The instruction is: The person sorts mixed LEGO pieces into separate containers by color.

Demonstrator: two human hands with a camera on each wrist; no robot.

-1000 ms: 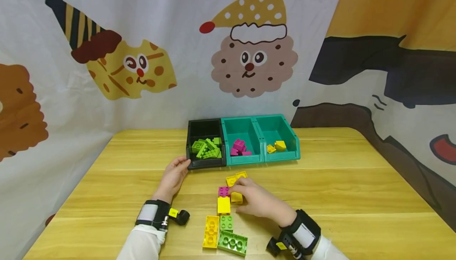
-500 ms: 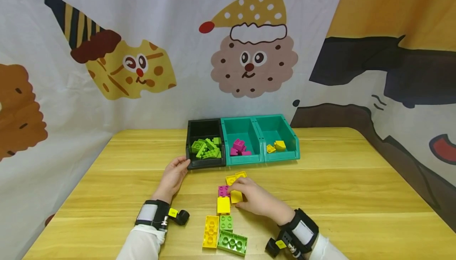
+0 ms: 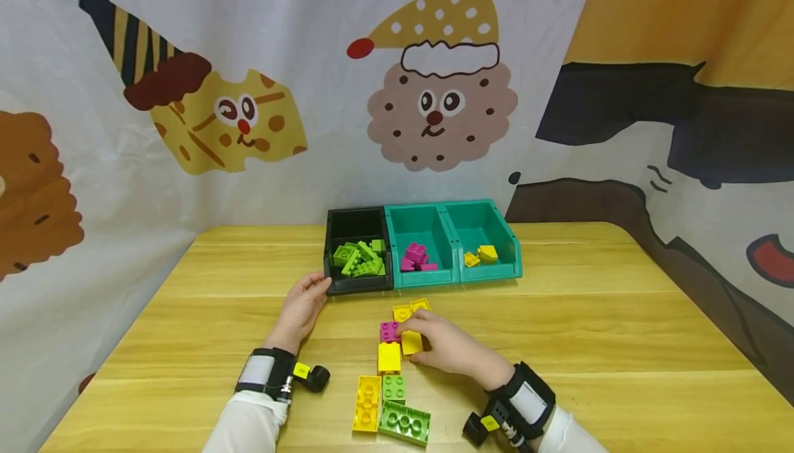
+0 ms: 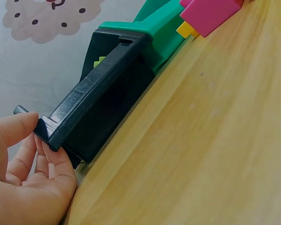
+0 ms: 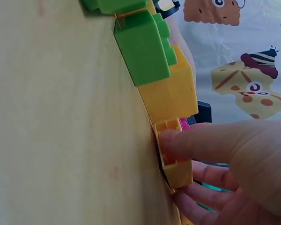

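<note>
My left hand (image 3: 304, 305) pinches the front left corner of the black bin (image 4: 98, 89), thumb above and fingers below in the left wrist view. Green toy building bricks (image 3: 360, 258) lie in that bin. With thumb and fingers, my right hand (image 3: 449, 346) grips a yellow brick (image 5: 175, 173), whose hollow underside faces the thumb. A magenta brick (image 3: 389, 331) sits just left of the right fingertips. Close below it in the head view is a yellow brick (image 3: 389, 357). Another yellow piece (image 3: 403, 313) lies beyond the right hand, partly hidden by it.
Two teal bins adjoin the black one: the middle bin (image 3: 428, 278) holds magenta bricks (image 3: 415, 254), the right bin (image 3: 496, 274) yellow ones (image 3: 488, 254). Nearer me lie a long yellow brick (image 3: 367, 405), a small green brick (image 3: 393, 387) and a long green brick (image 3: 405, 423).
The magenta brick and the yellow brick in my right hand have shifted very slightly away from me. My left hand has stayed at the black bin's corner.
</note>
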